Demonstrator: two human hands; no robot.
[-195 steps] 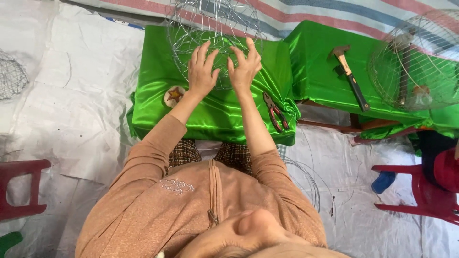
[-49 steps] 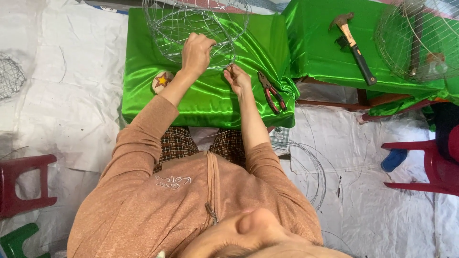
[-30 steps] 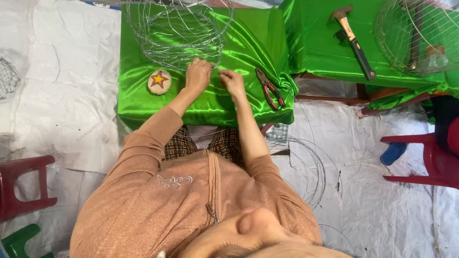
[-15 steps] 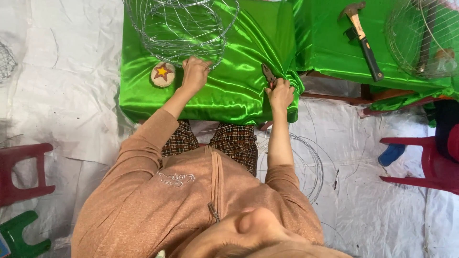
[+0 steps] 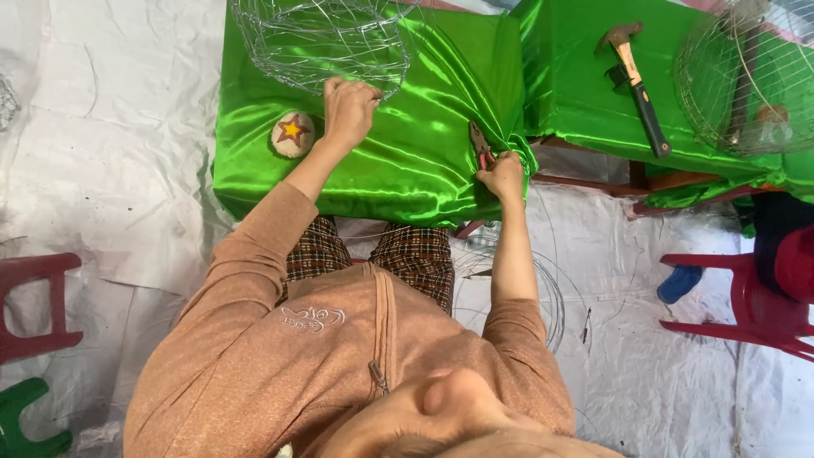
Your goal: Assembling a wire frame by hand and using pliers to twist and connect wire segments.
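Left hand (image 5: 349, 108) stays clamped on the near rim of the wire basket frame (image 5: 322, 38), grip pinching the wire at the desk's (image 5: 407, 161) 12 o'clock. The change is over at 3 o'clock: the right hand (image 5: 504, 174) has left the frame and now closes its grip around the red-handled pliers (image 5: 480, 146) at the desk's edge. Cutting or twisting looks next.

One head camera looks steeply down, close above the green-draped table (image 5: 407, 170).
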